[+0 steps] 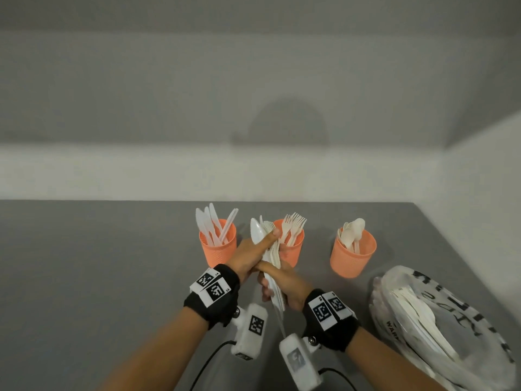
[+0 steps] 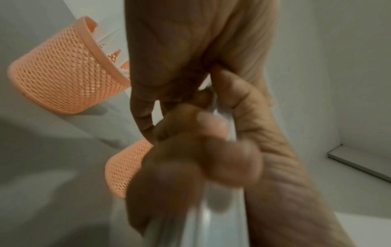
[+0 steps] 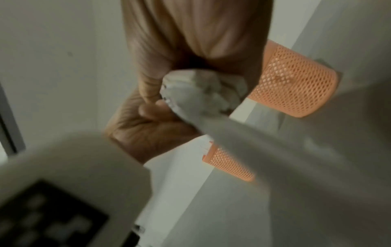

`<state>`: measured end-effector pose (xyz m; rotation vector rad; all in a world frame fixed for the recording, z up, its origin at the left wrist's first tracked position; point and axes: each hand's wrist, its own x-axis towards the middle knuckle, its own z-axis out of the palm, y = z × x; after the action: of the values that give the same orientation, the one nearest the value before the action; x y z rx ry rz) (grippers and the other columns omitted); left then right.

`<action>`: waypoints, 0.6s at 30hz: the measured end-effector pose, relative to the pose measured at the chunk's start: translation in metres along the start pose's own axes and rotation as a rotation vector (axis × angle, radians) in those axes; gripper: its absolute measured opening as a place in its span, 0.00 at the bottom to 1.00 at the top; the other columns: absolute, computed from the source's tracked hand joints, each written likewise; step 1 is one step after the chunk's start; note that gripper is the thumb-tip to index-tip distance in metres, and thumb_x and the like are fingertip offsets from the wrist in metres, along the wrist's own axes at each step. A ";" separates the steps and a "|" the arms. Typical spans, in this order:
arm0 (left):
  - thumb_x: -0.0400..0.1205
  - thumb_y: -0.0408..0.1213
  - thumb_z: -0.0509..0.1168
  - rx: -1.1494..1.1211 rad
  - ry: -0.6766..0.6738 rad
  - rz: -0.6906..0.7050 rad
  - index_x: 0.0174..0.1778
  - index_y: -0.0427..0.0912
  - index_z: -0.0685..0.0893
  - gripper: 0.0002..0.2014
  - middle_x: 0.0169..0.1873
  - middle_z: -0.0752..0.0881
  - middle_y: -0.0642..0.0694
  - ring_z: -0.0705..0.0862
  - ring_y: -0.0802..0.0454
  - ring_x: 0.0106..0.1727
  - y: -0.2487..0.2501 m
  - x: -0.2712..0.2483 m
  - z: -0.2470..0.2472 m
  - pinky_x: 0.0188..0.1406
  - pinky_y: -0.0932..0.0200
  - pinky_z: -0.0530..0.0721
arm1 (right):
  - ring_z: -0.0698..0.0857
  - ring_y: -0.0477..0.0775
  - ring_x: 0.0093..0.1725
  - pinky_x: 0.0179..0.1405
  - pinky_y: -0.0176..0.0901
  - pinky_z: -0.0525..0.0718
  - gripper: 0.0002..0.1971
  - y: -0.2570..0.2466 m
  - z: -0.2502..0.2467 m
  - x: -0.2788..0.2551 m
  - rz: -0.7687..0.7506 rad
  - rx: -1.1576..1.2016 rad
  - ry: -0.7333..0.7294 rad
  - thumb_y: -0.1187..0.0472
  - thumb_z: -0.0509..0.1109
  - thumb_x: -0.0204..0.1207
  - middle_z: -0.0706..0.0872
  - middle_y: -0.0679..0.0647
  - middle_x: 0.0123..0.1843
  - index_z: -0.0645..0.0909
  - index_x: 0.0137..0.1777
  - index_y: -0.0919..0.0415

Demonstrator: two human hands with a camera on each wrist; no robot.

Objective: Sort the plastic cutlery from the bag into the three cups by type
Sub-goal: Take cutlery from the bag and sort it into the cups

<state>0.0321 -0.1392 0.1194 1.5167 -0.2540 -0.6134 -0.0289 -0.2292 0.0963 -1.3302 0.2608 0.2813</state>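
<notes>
Three orange mesh cups stand in a row: the left cup [image 1: 218, 245] holds knives, the middle cup [image 1: 293, 249] forks, the right cup [image 1: 352, 255] spoons. Both hands hold one bundle of white plastic cutlery [image 1: 258, 232] upright in front of the middle cup. My left hand [image 1: 253, 251] grips its upper part, thumb laid across it. Below it, my right hand [image 1: 284, 289] is curled round the handles. The right wrist view shows the bundle's handle ends [image 3: 201, 95] in my right hand's [image 3: 190, 41] fist. A clear printed bag [image 1: 439, 320] with more cutlery lies at the right.
The grey table [image 1: 98, 263] meets a white wall at the back and right. The bag lies close to the table's right edge. White wrist cameras with black cables hang under both forearms. Two of the cups [image 2: 63, 75] [image 3: 296, 86] show in the wrist views.
</notes>
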 end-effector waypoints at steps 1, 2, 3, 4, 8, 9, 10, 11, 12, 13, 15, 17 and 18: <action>0.66 0.65 0.68 0.009 0.027 -0.009 0.58 0.41 0.83 0.34 0.51 0.89 0.40 0.88 0.46 0.54 -0.001 0.002 -0.003 0.58 0.51 0.85 | 0.72 0.46 0.15 0.18 0.35 0.74 0.04 0.001 0.000 0.002 -0.031 0.015 0.035 0.59 0.66 0.79 0.74 0.50 0.19 0.77 0.47 0.60; 0.66 0.68 0.68 0.015 0.055 -0.025 0.59 0.41 0.83 0.36 0.49 0.89 0.42 0.88 0.47 0.53 -0.001 0.002 -0.006 0.57 0.51 0.85 | 0.71 0.45 0.14 0.16 0.33 0.72 0.04 0.002 -0.001 0.004 -0.059 0.037 0.075 0.59 0.66 0.79 0.74 0.51 0.20 0.77 0.47 0.59; 0.67 0.67 0.67 0.022 0.087 -0.041 0.56 0.40 0.84 0.35 0.45 0.89 0.44 0.87 0.49 0.49 -0.002 0.003 -0.009 0.54 0.53 0.85 | 0.71 0.45 0.14 0.15 0.33 0.71 0.04 0.003 -0.002 0.007 -0.080 0.058 0.116 0.59 0.67 0.79 0.74 0.51 0.21 0.77 0.46 0.59; 0.70 0.65 0.66 0.042 0.119 -0.043 0.51 0.39 0.84 0.30 0.39 0.87 0.45 0.85 0.50 0.44 -0.004 0.003 -0.011 0.49 0.56 0.83 | 0.71 0.45 0.14 0.15 0.33 0.71 0.04 0.003 -0.004 0.009 -0.096 0.071 0.152 0.59 0.67 0.79 0.75 0.52 0.22 0.78 0.46 0.59; 0.77 0.50 0.68 0.158 0.201 -0.017 0.33 0.42 0.79 0.15 0.22 0.80 0.48 0.78 0.55 0.27 -0.010 -0.003 -0.008 0.28 0.65 0.74 | 0.74 0.45 0.15 0.15 0.34 0.73 0.03 0.007 -0.010 0.018 -0.108 0.006 0.194 0.62 0.67 0.79 0.78 0.52 0.23 0.76 0.46 0.62; 0.76 0.48 0.69 0.161 0.208 -0.008 0.33 0.42 0.78 0.14 0.19 0.79 0.49 0.77 0.56 0.22 -0.012 -0.003 -0.006 0.24 0.66 0.73 | 0.74 0.45 0.15 0.15 0.34 0.74 0.03 0.008 -0.011 0.019 -0.101 -0.022 0.182 0.64 0.66 0.79 0.78 0.51 0.22 0.76 0.47 0.63; 0.76 0.46 0.70 0.151 0.215 -0.010 0.33 0.41 0.78 0.14 0.16 0.79 0.50 0.76 0.57 0.17 -0.014 -0.002 -0.004 0.20 0.67 0.73 | 0.75 0.45 0.15 0.15 0.34 0.74 0.03 0.009 -0.012 0.020 -0.095 -0.045 0.167 0.64 0.66 0.79 0.79 0.50 0.20 0.75 0.49 0.64; 0.76 0.44 0.70 0.135 0.221 -0.016 0.32 0.40 0.78 0.14 0.15 0.78 0.50 0.75 0.56 0.15 -0.015 -0.002 -0.004 0.18 0.66 0.74 | 0.76 0.45 0.16 0.16 0.34 0.75 0.04 0.010 -0.012 0.020 -0.092 -0.059 0.150 0.65 0.66 0.79 0.80 0.50 0.20 0.75 0.51 0.65; 0.77 0.42 0.70 0.123 0.226 -0.019 0.32 0.39 0.78 0.13 0.14 0.78 0.49 0.75 0.55 0.14 -0.015 -0.001 -0.003 0.18 0.65 0.75 | 0.76 0.45 0.16 0.16 0.35 0.75 0.07 0.010 -0.012 0.021 -0.092 -0.061 0.134 0.65 0.66 0.79 0.80 0.50 0.20 0.75 0.54 0.65; 0.77 0.40 0.70 0.129 0.233 -0.023 0.31 0.38 0.77 0.13 0.13 0.78 0.49 0.75 0.54 0.14 -0.014 0.000 -0.003 0.20 0.63 0.77 | 0.77 0.45 0.17 0.16 0.35 0.76 0.10 0.009 -0.013 0.020 -0.095 -0.053 0.120 0.65 0.66 0.79 0.80 0.50 0.21 0.75 0.57 0.66; 0.78 0.38 0.69 0.202 0.258 -0.018 0.29 0.38 0.77 0.14 0.16 0.79 0.46 0.77 0.53 0.16 -0.014 0.003 -0.003 0.24 0.60 0.80 | 0.79 0.45 0.19 0.18 0.36 0.78 0.15 0.010 -0.016 0.020 -0.107 -0.026 0.104 0.63 0.67 0.78 0.82 0.51 0.24 0.74 0.61 0.69; 0.79 0.37 0.67 0.253 0.274 0.001 0.27 0.38 0.76 0.15 0.19 0.79 0.44 0.78 0.52 0.18 -0.014 0.005 -0.005 0.27 0.60 0.81 | 0.83 0.44 0.22 0.21 0.35 0.80 0.16 0.009 -0.018 0.017 -0.108 0.004 0.090 0.61 0.67 0.78 0.84 0.52 0.27 0.75 0.62 0.70; 0.80 0.36 0.66 0.252 0.272 0.005 0.27 0.39 0.76 0.15 0.20 0.80 0.43 0.78 0.52 0.20 -0.014 0.005 -0.006 0.29 0.59 0.81 | 0.83 0.43 0.23 0.22 0.34 0.81 0.14 0.009 -0.019 0.017 -0.107 0.020 0.082 0.60 0.66 0.79 0.85 0.52 0.28 0.77 0.59 0.70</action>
<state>0.0365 -0.1361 0.1039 1.8216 -0.1292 -0.3742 -0.0168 -0.2450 0.0777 -1.3322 0.2596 0.1342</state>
